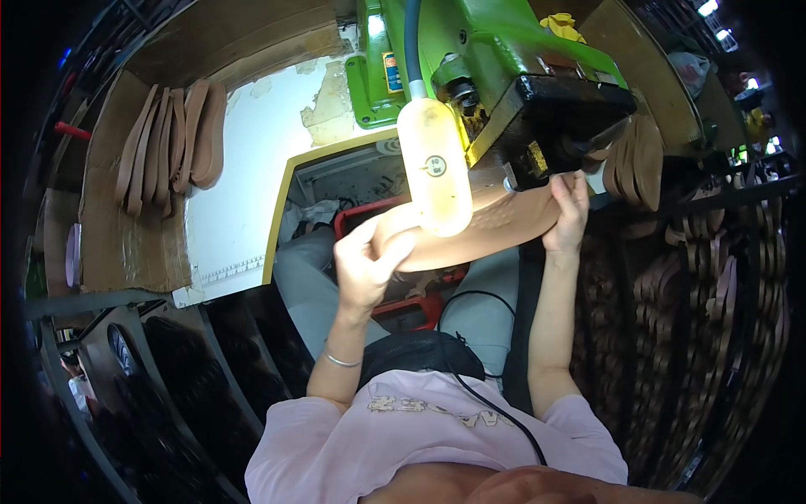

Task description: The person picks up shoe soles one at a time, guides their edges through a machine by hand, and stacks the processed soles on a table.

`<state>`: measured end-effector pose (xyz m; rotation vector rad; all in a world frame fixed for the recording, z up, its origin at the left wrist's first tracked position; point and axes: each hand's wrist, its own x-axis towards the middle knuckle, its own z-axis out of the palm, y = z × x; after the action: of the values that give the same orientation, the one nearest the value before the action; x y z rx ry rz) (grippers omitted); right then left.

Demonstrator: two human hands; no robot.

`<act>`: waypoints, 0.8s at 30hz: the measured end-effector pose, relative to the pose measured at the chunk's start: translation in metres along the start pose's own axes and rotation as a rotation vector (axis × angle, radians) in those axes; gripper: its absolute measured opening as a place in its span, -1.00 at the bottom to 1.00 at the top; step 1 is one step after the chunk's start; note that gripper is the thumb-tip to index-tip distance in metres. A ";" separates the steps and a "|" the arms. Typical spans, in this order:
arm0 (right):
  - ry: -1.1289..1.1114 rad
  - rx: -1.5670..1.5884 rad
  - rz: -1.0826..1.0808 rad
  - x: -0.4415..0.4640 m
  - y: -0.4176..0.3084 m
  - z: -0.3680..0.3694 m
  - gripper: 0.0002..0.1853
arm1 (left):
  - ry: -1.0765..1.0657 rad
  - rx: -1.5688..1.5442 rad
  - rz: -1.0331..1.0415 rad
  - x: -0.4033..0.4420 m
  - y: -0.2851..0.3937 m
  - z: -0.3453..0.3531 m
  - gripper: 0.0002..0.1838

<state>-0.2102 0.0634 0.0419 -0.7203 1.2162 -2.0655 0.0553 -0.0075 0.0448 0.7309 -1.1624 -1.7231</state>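
Note:
A brown shoe insole point(504, 233) is stretched crosswise in front of me, held at both ends. My left hand point(369, 262) is closed on its left end, with the thumb over the near face. At the other end, my right hand point(569, 214) grips the insole close under the dark head point(558, 126) of a green machine point(504, 42). The insole's far edge lies against or just below that head; I cannot tell whether they touch. A bright lamp point(434, 168) hangs in front and hides part of the insole.
Several brown insoles point(172, 147) stand in a cardboard box point(126, 252) at the left, and more insoles point(634, 164) stand at the right. The white table point(239, 189) has a yellow-edged cutout. Below is a red crate point(411, 315). Racks of soles point(672, 336) flank me.

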 end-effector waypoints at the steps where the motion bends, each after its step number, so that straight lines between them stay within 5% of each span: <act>1: 0.001 0.021 0.003 -0.004 0.004 0.010 -0.74 | 0.011 0.040 0.000 -0.002 0.001 -0.011 -0.62; 12: -0.162 0.009 0.083 -0.051 0.041 0.075 -0.69 | 0.186 -0.083 -0.220 -0.066 -0.013 -0.103 -0.61; 16: -0.209 -0.108 0.026 -0.051 0.047 0.085 -0.72 | -0.240 0.158 -0.475 -0.069 -0.032 -0.106 -0.59; 19: -0.175 -0.195 -0.005 -0.050 0.045 0.085 -0.72 | -0.442 0.410 -0.158 -0.030 -0.030 -0.048 -0.52; 22: -0.131 -0.282 0.007 -0.057 0.047 0.073 -0.67 | -0.234 0.462 0.061 0.008 -0.028 0.016 -0.62; 24: 0.092 -0.429 -0.166 -0.070 0.052 0.060 -0.63 | -0.235 0.485 0.051 0.023 -0.030 0.037 -0.74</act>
<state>-0.1094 0.0628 0.0109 -0.9546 1.7330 -2.0044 0.0045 -0.0095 0.0317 0.7871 -1.7823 -1.5246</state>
